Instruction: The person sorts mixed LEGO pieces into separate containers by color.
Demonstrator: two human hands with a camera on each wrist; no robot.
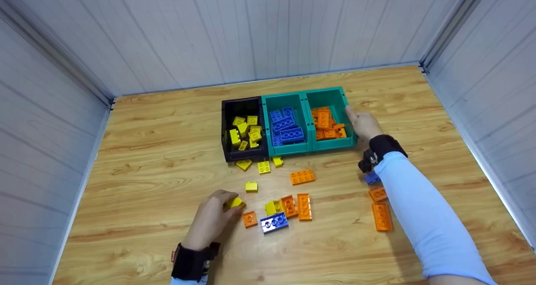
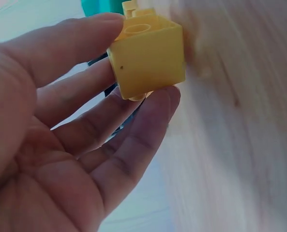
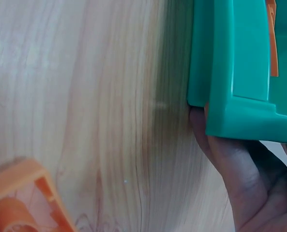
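Note:
My left hand (image 1: 211, 218) pinches a yellow brick (image 2: 150, 58) between thumb and fingertips, close over the table at the front left. A black bin (image 1: 245, 154) with yellow bricks and two green bins, one with blue bricks (image 1: 284, 123) and one with orange bricks (image 1: 323, 119), stand joined in a row. At the outer side of the rightmost green bin (image 3: 220, 116), my right hand (image 1: 366, 125) holds its wall, fingertips tucked at the lower edge. Near the left hand lie a small orange brick (image 1: 250, 219) and a blue brick (image 1: 274, 222).
Loose yellow bricks (image 1: 264, 167) lie just before the bins. Orange bricks (image 1: 304, 206) are scattered mid-table. Under the right forearm sit more orange bricks (image 1: 382, 216) and a partly hidden blue brick (image 1: 371, 177). Pale panel walls (image 1: 251, 33) enclose the wooden table (image 1: 146, 151).

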